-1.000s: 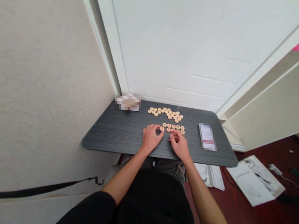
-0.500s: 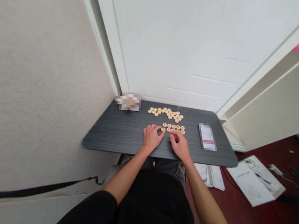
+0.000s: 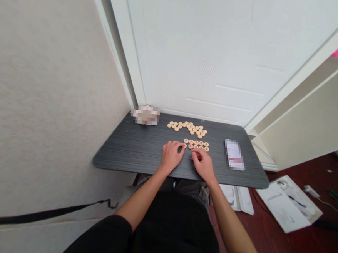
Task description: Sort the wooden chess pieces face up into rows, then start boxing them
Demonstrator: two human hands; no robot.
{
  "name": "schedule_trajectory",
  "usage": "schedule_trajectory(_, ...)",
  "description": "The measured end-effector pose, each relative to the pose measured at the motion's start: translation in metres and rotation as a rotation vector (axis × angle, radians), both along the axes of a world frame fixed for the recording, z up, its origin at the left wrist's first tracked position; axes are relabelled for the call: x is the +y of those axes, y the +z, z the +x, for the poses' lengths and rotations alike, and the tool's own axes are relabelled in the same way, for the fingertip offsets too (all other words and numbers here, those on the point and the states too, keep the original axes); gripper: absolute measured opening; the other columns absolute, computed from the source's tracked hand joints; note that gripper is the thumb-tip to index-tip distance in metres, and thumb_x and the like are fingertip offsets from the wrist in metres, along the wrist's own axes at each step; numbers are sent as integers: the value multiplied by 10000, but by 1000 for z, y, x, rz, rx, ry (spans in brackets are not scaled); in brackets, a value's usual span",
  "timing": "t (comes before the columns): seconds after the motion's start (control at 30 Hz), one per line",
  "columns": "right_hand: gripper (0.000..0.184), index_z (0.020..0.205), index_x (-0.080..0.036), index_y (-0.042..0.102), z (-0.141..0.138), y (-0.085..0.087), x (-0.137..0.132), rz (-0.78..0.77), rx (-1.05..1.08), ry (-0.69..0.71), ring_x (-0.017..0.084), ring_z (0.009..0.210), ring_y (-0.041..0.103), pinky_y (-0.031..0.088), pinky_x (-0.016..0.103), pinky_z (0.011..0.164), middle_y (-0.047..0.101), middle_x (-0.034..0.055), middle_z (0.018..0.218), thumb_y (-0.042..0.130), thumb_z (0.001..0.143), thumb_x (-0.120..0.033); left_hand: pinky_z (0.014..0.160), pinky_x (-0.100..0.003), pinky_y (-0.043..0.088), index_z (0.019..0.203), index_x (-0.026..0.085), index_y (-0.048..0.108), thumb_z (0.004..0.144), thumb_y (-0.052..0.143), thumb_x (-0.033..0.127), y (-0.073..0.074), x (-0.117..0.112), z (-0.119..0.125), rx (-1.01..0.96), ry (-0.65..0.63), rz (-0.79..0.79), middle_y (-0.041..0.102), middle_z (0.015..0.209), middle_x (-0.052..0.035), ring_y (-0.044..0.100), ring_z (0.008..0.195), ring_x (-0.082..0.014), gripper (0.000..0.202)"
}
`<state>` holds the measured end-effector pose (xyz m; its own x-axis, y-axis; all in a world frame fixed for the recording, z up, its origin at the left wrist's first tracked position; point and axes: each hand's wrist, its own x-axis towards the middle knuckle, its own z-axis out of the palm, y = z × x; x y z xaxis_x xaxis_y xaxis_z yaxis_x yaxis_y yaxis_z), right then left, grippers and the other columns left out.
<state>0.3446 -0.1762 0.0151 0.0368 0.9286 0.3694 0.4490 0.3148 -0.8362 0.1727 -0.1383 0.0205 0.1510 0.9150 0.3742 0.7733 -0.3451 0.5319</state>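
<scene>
Round wooden game pieces lie on a dark table (image 3: 126,150). A loose heap of blank-side pieces (image 3: 187,128) sits toward the back. Closer to me, two short rows of face-up pieces (image 3: 196,144) with red marks are lined up. My left hand (image 3: 171,156) rests on the table, its fingertips pressed against the leftmost piece of the rows. My right hand (image 3: 202,162) lies beside it, fingers curled and pinched at the near edge of the rows; what the fingers hold is too small to tell.
A blurred box (image 3: 144,114) stands at the table's back left, a blurred flat packet (image 3: 234,154) at the right. A white door rises behind the table, a beige wall at left. Papers (image 3: 288,202) lie on the dark red floor at right.
My left hand's fingertips have shifted slightly right, up against the leftmost piece of the rows. The right hand has barely moved.
</scene>
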Motion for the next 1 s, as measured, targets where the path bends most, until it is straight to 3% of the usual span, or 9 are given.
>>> schedule_trajectory(1.0,232,1032,-241,705,1,-1,1,-2,-23,-4,196,764,673,556,329,731,715,59,959,532,940,-367,899,-421,415,1082,311,721,934,579,286,0,0,1,-23,-35,4,717,1122,-43,581,1052,-278,207)
